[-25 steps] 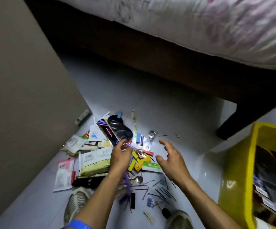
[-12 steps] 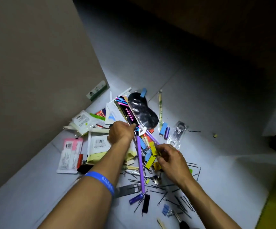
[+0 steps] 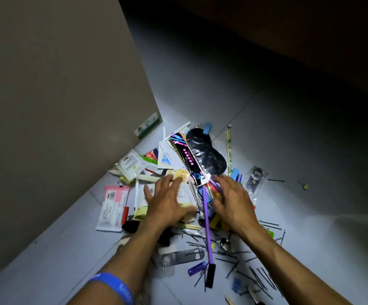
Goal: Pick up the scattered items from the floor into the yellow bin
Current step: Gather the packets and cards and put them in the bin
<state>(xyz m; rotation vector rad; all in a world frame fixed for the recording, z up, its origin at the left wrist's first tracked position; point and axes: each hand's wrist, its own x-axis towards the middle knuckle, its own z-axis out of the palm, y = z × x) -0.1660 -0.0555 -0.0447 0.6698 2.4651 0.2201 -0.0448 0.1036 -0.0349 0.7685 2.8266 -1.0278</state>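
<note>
Head cam over messy floor pile, left hand [image 3: 167,201] flat with fingers spread on a white packet [image 3: 184,194], right hand [image 3: 233,203] curled around purple stick [image 3: 207,225], hairpins [image 3: 229,258] scattered nearby

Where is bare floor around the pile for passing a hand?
Bare floor runs between the black sleep mask and the dark bed shadow. Another patch lies below the pink packet beside the wall. Crowded: under both hands, and among the hairpins.
</note>
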